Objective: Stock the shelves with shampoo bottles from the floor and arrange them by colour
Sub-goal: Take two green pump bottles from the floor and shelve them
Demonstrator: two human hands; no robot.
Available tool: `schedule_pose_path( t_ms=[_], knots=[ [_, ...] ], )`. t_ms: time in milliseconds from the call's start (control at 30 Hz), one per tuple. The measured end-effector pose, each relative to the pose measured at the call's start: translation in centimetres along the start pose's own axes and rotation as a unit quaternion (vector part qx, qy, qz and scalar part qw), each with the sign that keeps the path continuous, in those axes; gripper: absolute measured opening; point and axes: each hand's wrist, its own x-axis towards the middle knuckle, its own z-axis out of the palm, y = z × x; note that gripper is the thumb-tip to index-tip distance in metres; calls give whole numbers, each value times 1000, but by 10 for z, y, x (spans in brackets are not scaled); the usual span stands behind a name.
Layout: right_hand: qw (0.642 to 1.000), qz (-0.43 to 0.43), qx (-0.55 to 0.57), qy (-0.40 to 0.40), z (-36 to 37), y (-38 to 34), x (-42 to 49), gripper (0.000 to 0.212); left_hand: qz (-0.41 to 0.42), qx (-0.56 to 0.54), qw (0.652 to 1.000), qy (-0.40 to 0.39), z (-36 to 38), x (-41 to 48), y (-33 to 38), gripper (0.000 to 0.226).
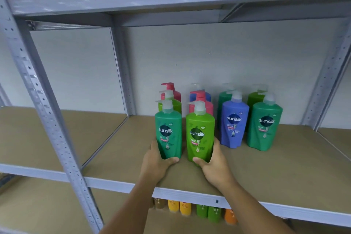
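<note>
The left hand (157,160) is gripping the base of a teal-green plastic pump bottle (168,129) and the right hand (215,161) a lime-green plastic pump bottle (199,133), both standing on the brown board shelf (284,173), the low holds seemingly steadying the greens side by side.

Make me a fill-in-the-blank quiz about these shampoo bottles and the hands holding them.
The left hand grips the teal bottle, the right hand the lime-green bottle: each hand holds ____ bottle.
In the front row, the bottle just right of the lime-green one is ____.
On the lower shelf, the bottles just left of the green bottles are ____.
Missing words: one, blue, yellow.
</note>
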Motion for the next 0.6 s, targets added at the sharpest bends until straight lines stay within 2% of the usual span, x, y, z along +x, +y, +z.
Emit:
schedule_pose_path(
  t_ms=[200,500,600],
  knots=[
    [999,14,-14,29,-1,6,2,84,-1,-1,1000,2,1,-1,-3,88],
    [999,26,-38,20,-3,9,2,83,9,26,1000,0,1,0,-8,73],
    [999,27,-39,18,-4,8,1,82,10,25,1000,5,3,1,-9,74]
  ],
)
